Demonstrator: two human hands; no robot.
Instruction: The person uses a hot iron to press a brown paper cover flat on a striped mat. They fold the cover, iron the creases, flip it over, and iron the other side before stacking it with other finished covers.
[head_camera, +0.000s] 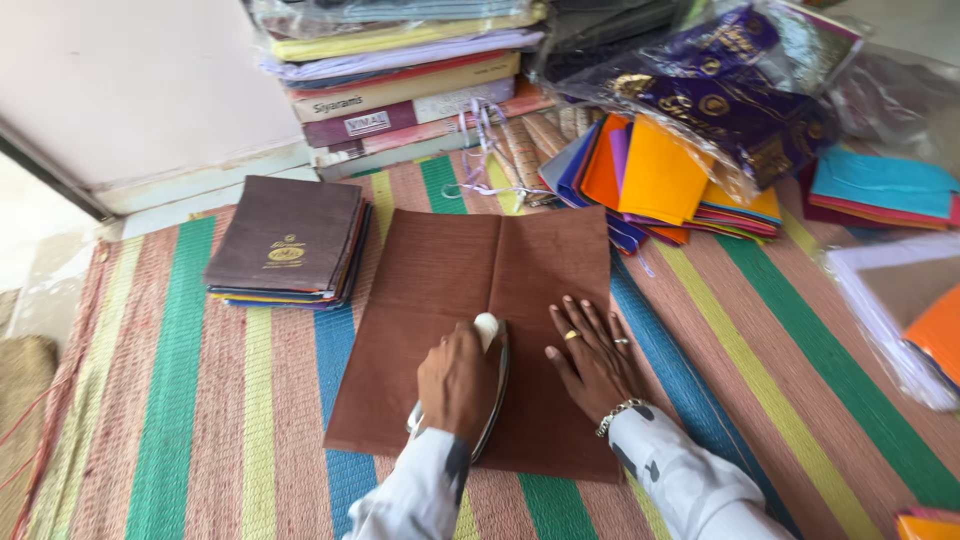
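Note:
A brown cloth lies spread flat on a striped mat, with fold creases running across it. My left hand grips the handle of a white iron that rests on the cloth's near half. Just right of the iron, my right hand presses flat on the cloth, fingers spread, with rings and a bracelet. Both sleeves are white.
A stack of folded cloths with a dark brown one on top sits left of the brown cloth. Boxed and bagged fabrics are piled at the back. Orange, blue and purple folded cloths fan out at back right, plastic-wrapped pieces at right.

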